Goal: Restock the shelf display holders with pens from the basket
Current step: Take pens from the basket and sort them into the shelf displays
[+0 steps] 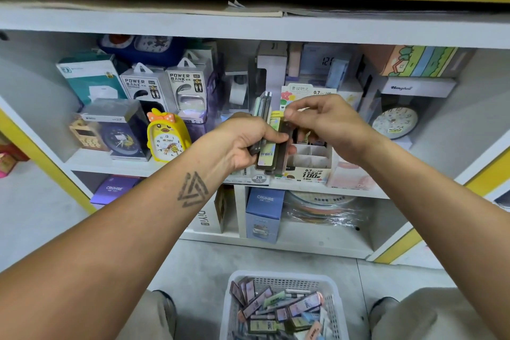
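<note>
Pens [271, 143], slim packs, gripped as a bundle in left hand [242, 143] before the shelf display holder [311, 156]; right hand [325, 124] pinches one pack's top; basket [281, 309] below on floor

"POWER BANK" printed on two white boxes [139, 88] [183, 83] at shelf left. "CRUHRE" on a purple box [114, 188] on the lower shelf, and again on a blue box [265, 201] lower centre. "0.7 — HB" along the top card of the display holder [309, 92]; "0.7 / HB" and "100" on its front panel [313, 174]. "2B" on a round label [259, 178] at the shelf edge. "DIY" on a white box side [203, 217]. "Henghui", roughly, in script on a white box [405, 88] above a round clock. Digits 1 to 12 on the yellow duck clock [167, 143]. "12" partly legible on a digital display [327, 61]. Barcode on a held pack [266, 154], digits too small to read.
</note>
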Available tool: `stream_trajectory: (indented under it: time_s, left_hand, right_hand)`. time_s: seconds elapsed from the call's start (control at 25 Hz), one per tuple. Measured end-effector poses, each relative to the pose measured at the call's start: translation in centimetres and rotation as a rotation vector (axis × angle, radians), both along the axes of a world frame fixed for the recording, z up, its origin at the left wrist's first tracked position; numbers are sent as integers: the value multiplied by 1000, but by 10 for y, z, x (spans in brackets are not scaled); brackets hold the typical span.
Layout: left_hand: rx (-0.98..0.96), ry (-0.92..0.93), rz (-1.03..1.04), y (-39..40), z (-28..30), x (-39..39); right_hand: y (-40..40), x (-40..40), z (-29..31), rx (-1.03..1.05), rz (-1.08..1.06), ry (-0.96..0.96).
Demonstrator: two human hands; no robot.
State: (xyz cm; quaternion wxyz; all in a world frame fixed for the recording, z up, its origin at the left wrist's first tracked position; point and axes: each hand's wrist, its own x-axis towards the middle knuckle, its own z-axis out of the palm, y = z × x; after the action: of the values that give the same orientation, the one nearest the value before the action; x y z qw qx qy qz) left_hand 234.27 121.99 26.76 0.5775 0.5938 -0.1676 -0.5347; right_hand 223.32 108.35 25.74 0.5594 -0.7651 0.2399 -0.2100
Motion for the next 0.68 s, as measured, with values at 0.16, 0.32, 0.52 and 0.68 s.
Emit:
stream_trajectory:
  time_s: [0.16, 0.32, 0.52, 0.68]
  left_hand:
    - [-27, -30, 90, -7, 0, -5]
    - [31, -19, 114, -11, -3, -4]
    - [24, 12, 111, -17, -8, -5]
    - [16, 14, 102, -21, -10, -9]
  right_hand:
    - [-9, -17, 10, 73, -84, -13]
    - [-33, -37, 21, -41, -276, -72]
    - [-43, -50, 21, -375, -263, 161]
    - [-45, -52, 23, -635, -188, 362]
